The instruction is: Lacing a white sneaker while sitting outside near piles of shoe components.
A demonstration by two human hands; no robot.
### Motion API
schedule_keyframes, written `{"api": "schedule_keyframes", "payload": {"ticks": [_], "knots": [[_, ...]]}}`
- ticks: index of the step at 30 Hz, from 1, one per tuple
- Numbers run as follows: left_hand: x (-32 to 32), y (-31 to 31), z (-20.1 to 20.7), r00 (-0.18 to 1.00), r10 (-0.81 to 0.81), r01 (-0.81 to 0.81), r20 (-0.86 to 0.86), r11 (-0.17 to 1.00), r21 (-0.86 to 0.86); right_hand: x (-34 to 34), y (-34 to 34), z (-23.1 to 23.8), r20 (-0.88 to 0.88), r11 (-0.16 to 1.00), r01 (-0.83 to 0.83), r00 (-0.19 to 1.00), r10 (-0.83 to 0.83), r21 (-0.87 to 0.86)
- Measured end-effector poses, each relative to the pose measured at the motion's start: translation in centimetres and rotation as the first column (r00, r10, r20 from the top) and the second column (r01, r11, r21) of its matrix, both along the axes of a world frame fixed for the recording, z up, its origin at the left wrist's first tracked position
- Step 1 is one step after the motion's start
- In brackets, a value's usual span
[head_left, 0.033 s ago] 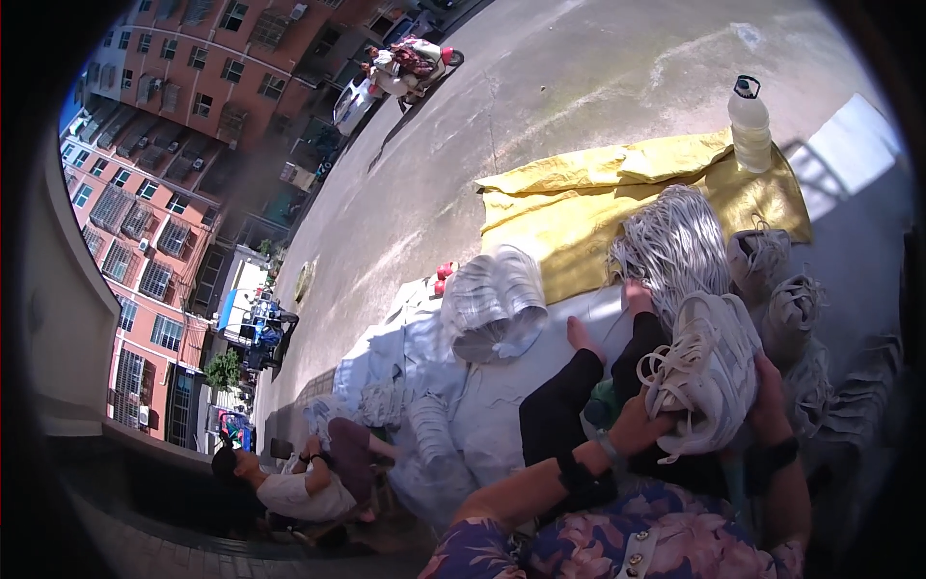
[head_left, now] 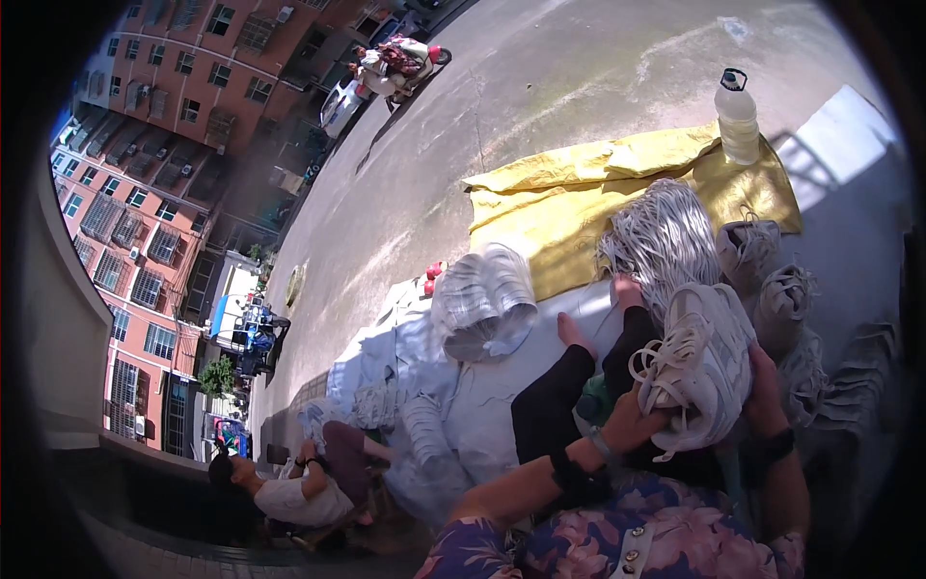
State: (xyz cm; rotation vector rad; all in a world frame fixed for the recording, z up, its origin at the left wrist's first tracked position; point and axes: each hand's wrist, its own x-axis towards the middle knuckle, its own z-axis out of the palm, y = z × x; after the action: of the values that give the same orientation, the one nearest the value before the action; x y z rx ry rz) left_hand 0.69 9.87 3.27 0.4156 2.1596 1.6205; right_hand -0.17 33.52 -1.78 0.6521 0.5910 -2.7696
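Observation:
White lace-up shoes (head_left: 712, 359), at least one and perhaps two pressed together, are held above my lap, their pale laces looped on the left. My left hand (head_left: 632, 422) grips the near left side, its fingertips partly hidden in the shoe opening. Along the right side, my right hand (head_left: 764, 391) is closed against the shoe, with most of its fingers out of sight behind it. Just beyond lies a large bundle of white laces (head_left: 666, 241). Several more laced shoes (head_left: 783, 301) stand in a row to the right.
Stacked white curved pieces (head_left: 485, 304) rest on a white sheet (head_left: 492, 415) left of my legs. A yellow sheet (head_left: 550, 222) lies beyond, with a filled plastic jug (head_left: 737, 121) on it. Another person (head_left: 304, 492) sits at the lower left. A scooter (head_left: 405, 68) stands far off.
The whole scene has shifted slightly left and mostly upward in the picture. Both hands keep the same hold on the shoes.

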Motion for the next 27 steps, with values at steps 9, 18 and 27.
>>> {"api": "schedule_keyframes", "payload": {"ticks": [9, 18, 27], "knots": [[0.1, 4.2, 2.4, 0.922, -0.362, 0.338, -0.137, 0.925, -0.172, 6.1, 3.4, -2.1, -0.075, 0.847, 0.424, 0.903, -0.424, 0.319], [2.0, 15.5, -0.9, 0.74, -0.64, 0.661, -0.206, 0.749, 0.045, 15.5, 9.9, -2.2, -0.026, 0.913, 0.402, 0.914, -0.404, -0.064], [0.4, 20.2, -2.9, 0.633, -0.772, 0.773, 0.048, 0.635, 0.022, 16.5, 13.6, -7.8, -0.039, 0.902, 0.429, 0.903, -0.427, 0.045]]}}
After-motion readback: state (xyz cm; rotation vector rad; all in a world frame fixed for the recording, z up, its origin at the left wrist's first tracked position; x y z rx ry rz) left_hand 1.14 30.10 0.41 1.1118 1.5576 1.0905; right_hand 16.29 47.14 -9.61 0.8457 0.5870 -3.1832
